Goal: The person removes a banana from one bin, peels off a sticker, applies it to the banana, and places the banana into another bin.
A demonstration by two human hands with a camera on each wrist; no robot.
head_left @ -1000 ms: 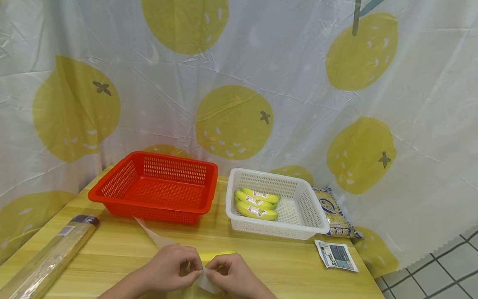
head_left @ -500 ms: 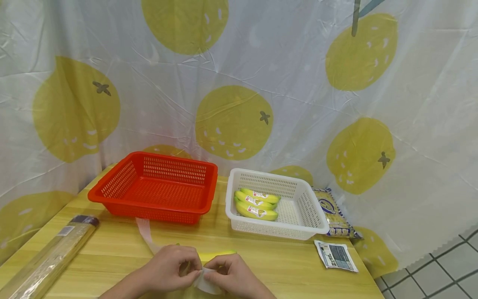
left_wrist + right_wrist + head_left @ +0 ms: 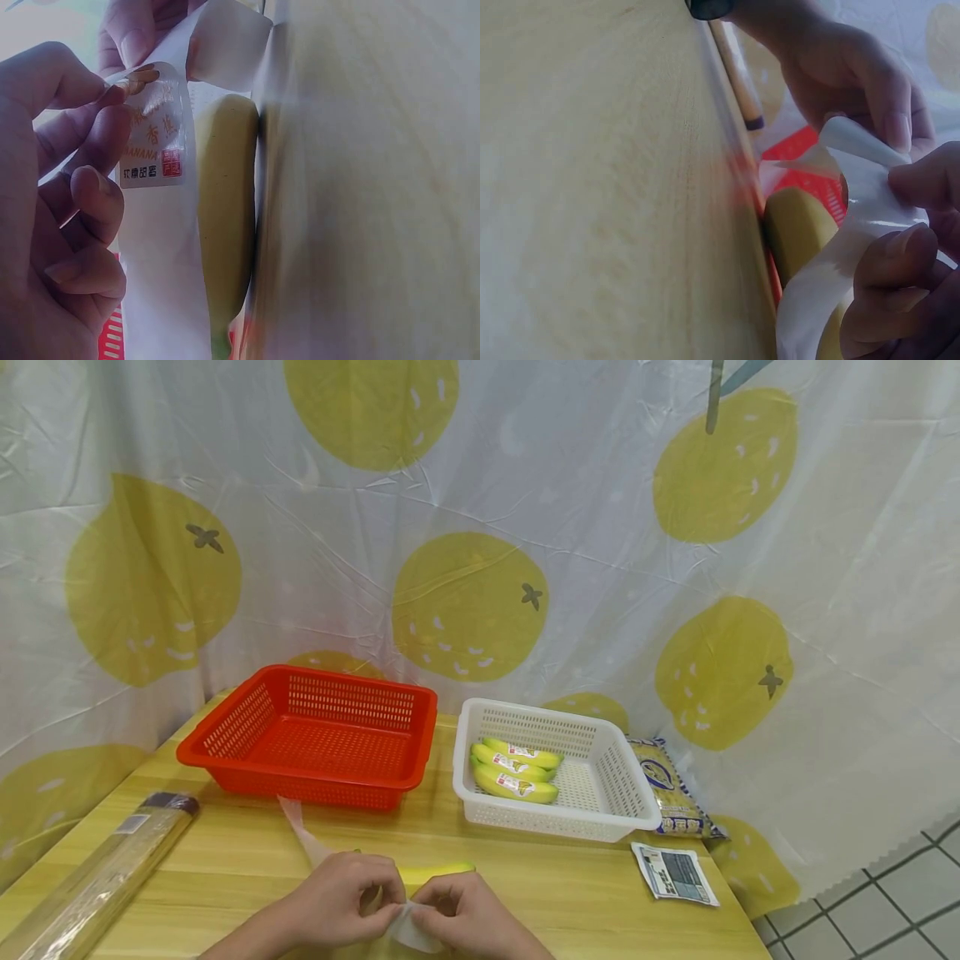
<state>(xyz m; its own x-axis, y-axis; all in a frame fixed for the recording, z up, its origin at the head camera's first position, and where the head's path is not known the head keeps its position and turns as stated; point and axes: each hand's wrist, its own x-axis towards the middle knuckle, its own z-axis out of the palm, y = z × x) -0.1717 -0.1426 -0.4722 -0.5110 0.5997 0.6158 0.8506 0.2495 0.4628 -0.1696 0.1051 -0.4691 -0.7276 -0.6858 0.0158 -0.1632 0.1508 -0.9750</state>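
My left hand (image 3: 348,897) and right hand (image 3: 472,914) meet near the table's front edge, pinching a white strip of stickers (image 3: 412,931) between thumbs and fingers. In the left wrist view, a clear sticker (image 3: 154,135) printed "BANANA" lies on the strip, its upper edge at my left fingertips. The strip bends over at my fingers in the right wrist view, beside my right thumb (image 3: 904,240). Its loose tail (image 3: 300,831) sticks out past my left hand. Just behind the hands lies a single banana (image 3: 435,872), partly covered by them; no label shows on its visible side.
A red basket (image 3: 315,793) stands at the back left. The white basket (image 3: 555,818) to its right holds three labelled bananas (image 3: 517,785). A clear wrapped roll (image 3: 112,868) lies at left. A small packet (image 3: 675,872) and a printed bag (image 3: 667,785) are at right.
The strip's loose tail has swung and twisted a little near the red basket. Both hands keep almost the same place and grip; the baskets and bananas have not moved.
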